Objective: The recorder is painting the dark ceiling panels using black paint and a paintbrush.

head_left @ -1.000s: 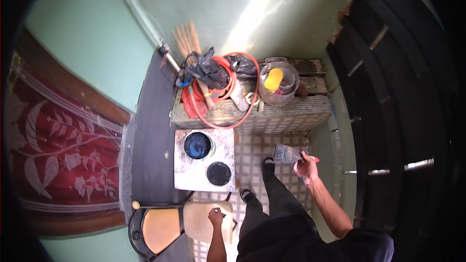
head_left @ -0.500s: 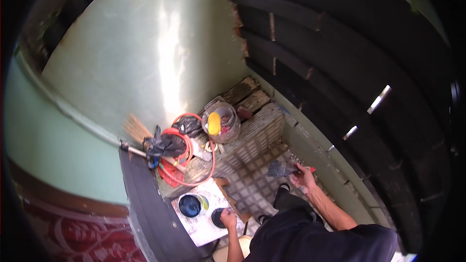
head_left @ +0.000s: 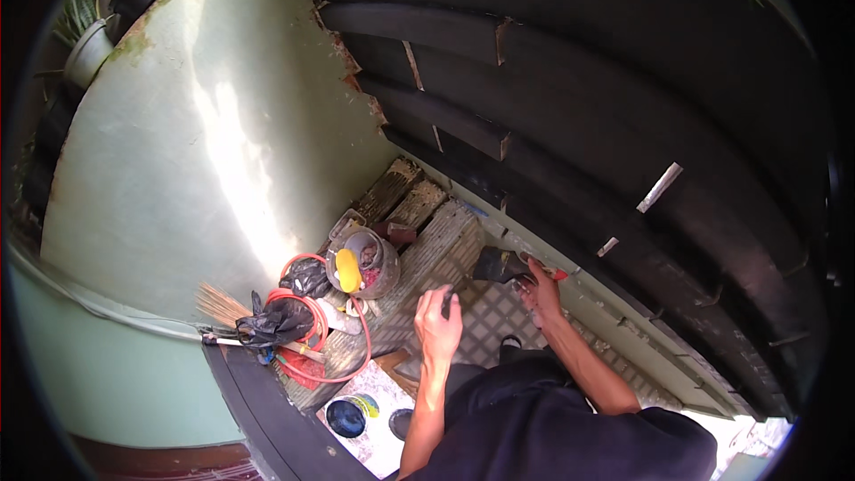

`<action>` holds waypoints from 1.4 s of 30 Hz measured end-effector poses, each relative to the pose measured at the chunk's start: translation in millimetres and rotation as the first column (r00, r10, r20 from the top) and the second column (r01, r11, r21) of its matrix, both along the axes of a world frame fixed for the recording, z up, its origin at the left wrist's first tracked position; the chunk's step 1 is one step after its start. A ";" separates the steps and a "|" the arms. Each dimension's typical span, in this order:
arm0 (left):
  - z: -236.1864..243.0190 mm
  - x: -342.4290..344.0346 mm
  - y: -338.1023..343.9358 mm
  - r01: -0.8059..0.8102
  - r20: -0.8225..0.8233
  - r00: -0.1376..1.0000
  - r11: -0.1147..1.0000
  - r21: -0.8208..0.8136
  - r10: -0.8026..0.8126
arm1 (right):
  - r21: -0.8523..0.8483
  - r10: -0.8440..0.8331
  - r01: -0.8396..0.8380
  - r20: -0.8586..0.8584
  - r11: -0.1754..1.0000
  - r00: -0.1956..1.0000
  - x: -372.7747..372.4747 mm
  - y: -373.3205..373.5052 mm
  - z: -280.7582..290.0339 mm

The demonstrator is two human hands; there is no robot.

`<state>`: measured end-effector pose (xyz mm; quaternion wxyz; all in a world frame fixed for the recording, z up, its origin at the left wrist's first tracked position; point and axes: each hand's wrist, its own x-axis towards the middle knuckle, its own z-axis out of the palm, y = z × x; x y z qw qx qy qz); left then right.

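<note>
My right hand (head_left: 540, 296) grips a wide paintbrush (head_left: 495, 264) by its handle, the dark bristles pointing left and a red end showing past the fingers. Raised to the left of the brush is my left hand (head_left: 438, 325), its fingers curled together around a small dark thing I cannot make out. Below it lies a white, paint-spotted board (head_left: 378, 386). An open can of dark paint (head_left: 346, 417) stands on the board. Beside the can is a round black item (head_left: 400, 423), partly behind my left forearm.
Weathered wooden slats (head_left: 427, 240) form a bench in the corner. A bucket (head_left: 383, 269) with a yellow item, an orange hose (head_left: 322, 321), black plastic bags (head_left: 267, 322) and a straw broom (head_left: 218, 305) crowd it. Black overlapping boards (head_left: 570, 125) line the right; a pale green wall (head_left: 160, 169) rises left.
My left hand has lifted off the round black item on the board and moved up near the brush. My right hand has raised the paintbrush slightly. The view has shifted.
</note>
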<state>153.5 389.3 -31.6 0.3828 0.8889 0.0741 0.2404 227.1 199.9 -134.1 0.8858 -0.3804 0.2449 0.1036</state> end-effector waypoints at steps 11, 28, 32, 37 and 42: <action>-14.4 83.5 41.0 0.217 -0.043 0.974 0.969 -0.114 -0.223 | 0.029 -0.096 0.099 -0.070 0.995 0.993 26.9 -0.4 22.2; 2.9 408.7 183.7 0.512 0.216 0.859 0.790 -0.337 -0.465 | 0.054 -0.766 0.806 0.352 0.590 0.537 96.7 70.2 123.7; 25.9 464.0 177.5 0.566 0.203 0.824 0.762 -0.314 -0.528 | -0.154 -0.769 0.911 0.493 0.384 0.407 119.5 76.1 170.2; 25.4 489.1 157.7 0.593 0.221 0.805 0.742 -0.313 -0.550 | -0.388 -0.624 0.922 0.718 0.007 0.307 136.4 72.0 183.1; 11.2 496.9 158.6 0.592 0.129 0.800 0.735 -0.330 -0.586 | -0.450 -0.356 0.785 0.881 -0.427 0.311 155.0 78.7 181.0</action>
